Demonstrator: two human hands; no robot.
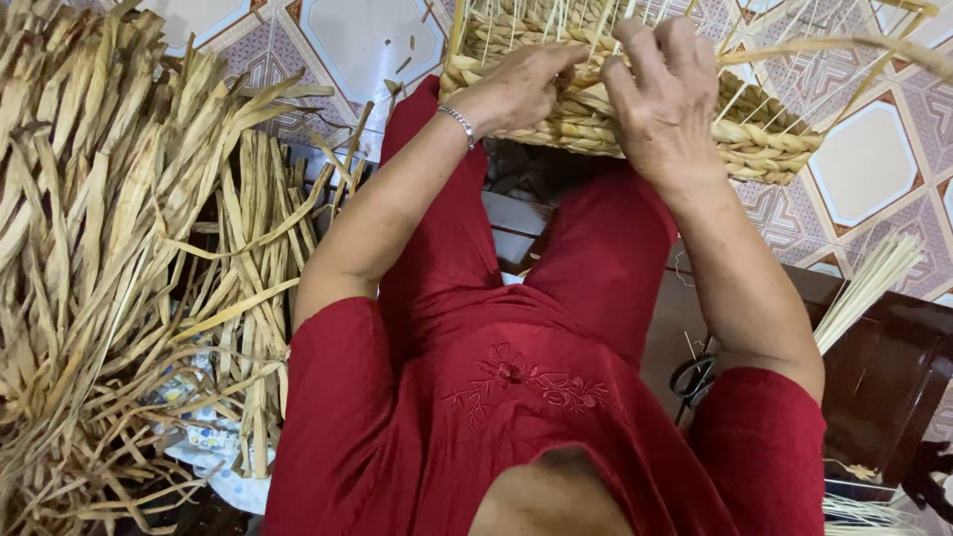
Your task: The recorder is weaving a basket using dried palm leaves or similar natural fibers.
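Already several thick braided rows of the woven basket [764, 139] are done; above them thin upright stakes stand bare, so by my judgement much of the wall is left. The basket rests on the knees, over the tiled floor [367, 40]. The left hand [521, 89] has its fingers pressed together, pinching a strand at the rim; the right hand [660, 99] curls over the weave, gripping it. A heap of dried straw [109, 248] crowds the left; open room lies ahead.
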